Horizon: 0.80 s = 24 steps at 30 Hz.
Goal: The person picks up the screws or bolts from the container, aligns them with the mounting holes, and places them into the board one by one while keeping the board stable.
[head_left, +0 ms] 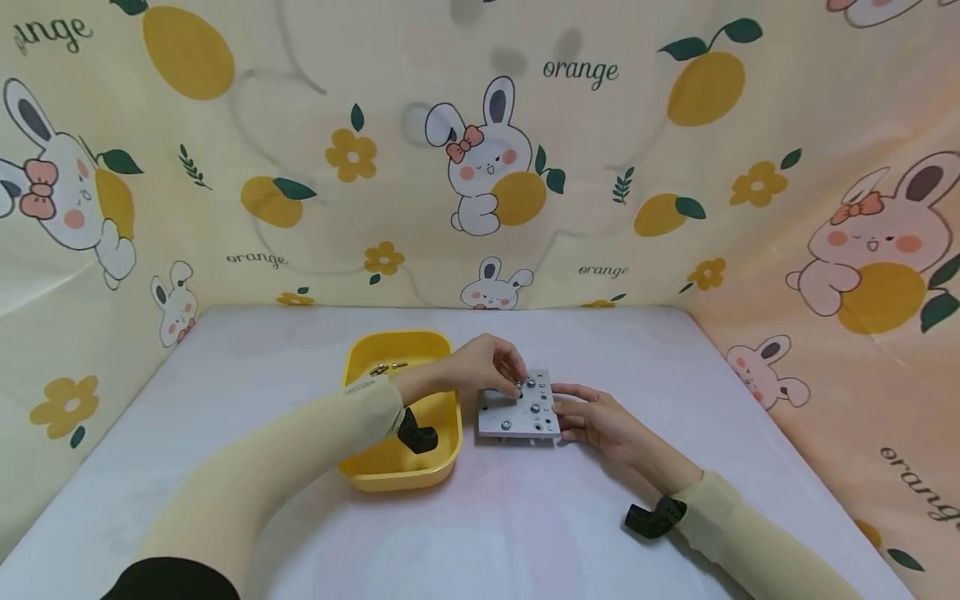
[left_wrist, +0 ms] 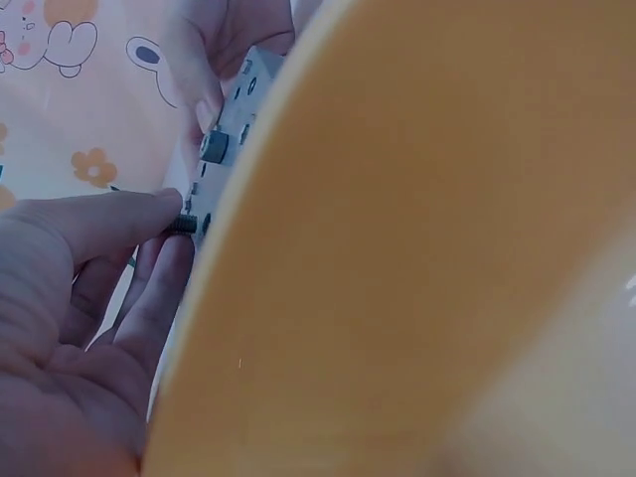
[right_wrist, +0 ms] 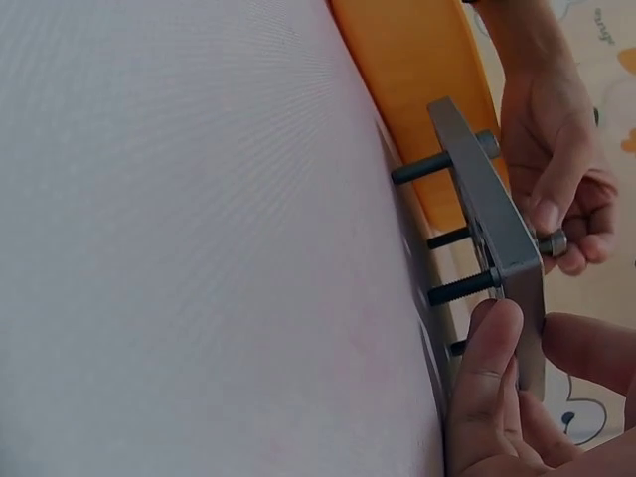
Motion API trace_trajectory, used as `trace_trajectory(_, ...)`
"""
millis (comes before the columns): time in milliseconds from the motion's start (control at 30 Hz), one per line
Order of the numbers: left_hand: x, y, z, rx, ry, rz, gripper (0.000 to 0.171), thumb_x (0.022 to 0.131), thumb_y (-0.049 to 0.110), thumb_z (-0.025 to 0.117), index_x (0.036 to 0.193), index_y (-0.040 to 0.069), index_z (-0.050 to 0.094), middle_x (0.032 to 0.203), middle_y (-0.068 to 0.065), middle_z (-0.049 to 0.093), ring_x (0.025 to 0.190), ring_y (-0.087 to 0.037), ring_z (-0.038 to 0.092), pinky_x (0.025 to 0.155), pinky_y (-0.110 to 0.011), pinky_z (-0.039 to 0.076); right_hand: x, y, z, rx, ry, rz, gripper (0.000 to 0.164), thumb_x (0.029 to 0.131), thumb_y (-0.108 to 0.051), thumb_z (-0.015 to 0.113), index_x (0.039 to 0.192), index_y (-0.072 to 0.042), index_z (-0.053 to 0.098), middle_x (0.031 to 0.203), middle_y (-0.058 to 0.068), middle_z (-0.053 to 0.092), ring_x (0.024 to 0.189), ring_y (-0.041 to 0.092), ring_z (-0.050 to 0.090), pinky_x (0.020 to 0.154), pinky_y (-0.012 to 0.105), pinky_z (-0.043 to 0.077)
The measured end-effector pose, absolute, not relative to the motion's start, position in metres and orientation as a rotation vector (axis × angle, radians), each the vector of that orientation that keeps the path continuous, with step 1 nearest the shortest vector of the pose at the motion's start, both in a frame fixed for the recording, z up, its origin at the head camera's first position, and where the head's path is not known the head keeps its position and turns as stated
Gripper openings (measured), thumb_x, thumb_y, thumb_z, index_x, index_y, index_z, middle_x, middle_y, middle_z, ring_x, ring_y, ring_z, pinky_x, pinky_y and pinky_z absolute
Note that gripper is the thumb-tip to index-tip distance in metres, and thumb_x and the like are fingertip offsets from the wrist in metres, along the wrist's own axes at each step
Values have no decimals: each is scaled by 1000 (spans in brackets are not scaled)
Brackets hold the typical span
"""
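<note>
A flat silver metal plate (head_left: 517, 423) with several holes lies at the table's middle. Several socket-head screws (left_wrist: 214, 147) sit in it, and their threaded shanks (right_wrist: 462, 288) stick out below in the right wrist view. My left hand (head_left: 487, 364) is over the plate's far part. Its thumb and fingers pinch a screw (left_wrist: 183, 225), threaded end pointing at a hole in the plate; in the left wrist view a small gap shows between them. At the plate's right edge, my right hand (head_left: 600, 423) grips it between thumb and fingers.
Just left of the plate stands a yellow plastic tray (head_left: 397, 482), with a few small brass-coloured parts (head_left: 388, 367) at its far end. My left forearm crosses over it. A white cloth covers the table (head_left: 525, 533); a patterned curtain (head_left: 390, 50) hangs behind and at the sides.
</note>
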State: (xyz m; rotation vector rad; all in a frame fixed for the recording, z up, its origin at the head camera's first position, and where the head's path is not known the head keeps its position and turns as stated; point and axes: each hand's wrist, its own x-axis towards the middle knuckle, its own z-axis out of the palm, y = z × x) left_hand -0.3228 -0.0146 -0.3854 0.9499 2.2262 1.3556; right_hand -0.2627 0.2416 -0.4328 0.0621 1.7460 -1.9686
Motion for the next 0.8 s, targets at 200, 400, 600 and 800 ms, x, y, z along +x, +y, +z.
trace_trajectory(200,-322,-12,-386,951,2234,1315,21,80,-1,80,98,5,70,97,-8,71,87,-18,65,83,-25,53,-264,239,-434,43,1732,-1977,60,95,-7,63,149,-4,36,119,16,66,92,21,68,70,28,55)
trace_trajectory(400,-326,-11,-383,998,2258,1268,20,81,-1,79,98,5,70,96,-7,71,85,-18,63,82,-25,52,-264,239,-430,56,1754,-1982,62,95,-9,65,149,-4,36,120,15,65,92,20,67,70,28,55)
trace_trajectory(600,-327,-11,-384,1010,2216,1275,20,81,-2,79,98,4,70,96,-8,71,85,-18,64,82,-26,53,-263,241,-431,61,1743,-1986,60,96,-7,63,149,-4,36,120,16,65,93,21,68,69,28,55)
trace_trajectory(800,-329,-11,-385,1024,2171,1269,20,81,-2,79,98,3,70,96,-8,71,86,-20,64,83,-26,53,-263,240,-432,74,1747,-1985,59,96,-5,61,149,-3,36,116,13,67,88,19,68,69,27,55)
